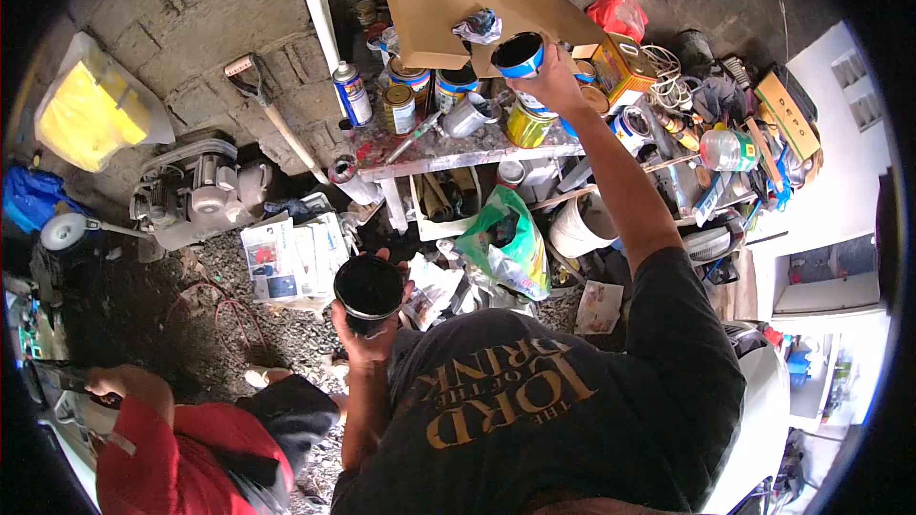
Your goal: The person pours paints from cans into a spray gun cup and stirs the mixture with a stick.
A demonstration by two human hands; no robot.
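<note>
While the head view shows both hands occupied, the dark, open-topped container [370, 288] lies toward seven o'clock, in the grasp of the left hand [364, 345], its fingers and thumb around the sides. Toward one o'clock, above the crowded desk [448, 164], the right hand [559, 86] grips a blue-labelled tin [521, 69] by its side, near the brown cardboard [434, 14]; whether the tin also rests on something beneath, I cannot tell. Both vessels look black inside, but how full they are is unclear, so each is best treated as if it could spill: mouths up, movements slow, fingertips outside the rims. The right arm is stretched far out, which calls for a firm side grip and enough height to clear the yellow can [530, 124] just below and the cans toward twelve o'clock. The left hand is better held level and close to the body, well apart from the person in red [200, 448] toward eight o'clock. Watching both rims matters, since a wrist could tilt unnoticed.
</note>
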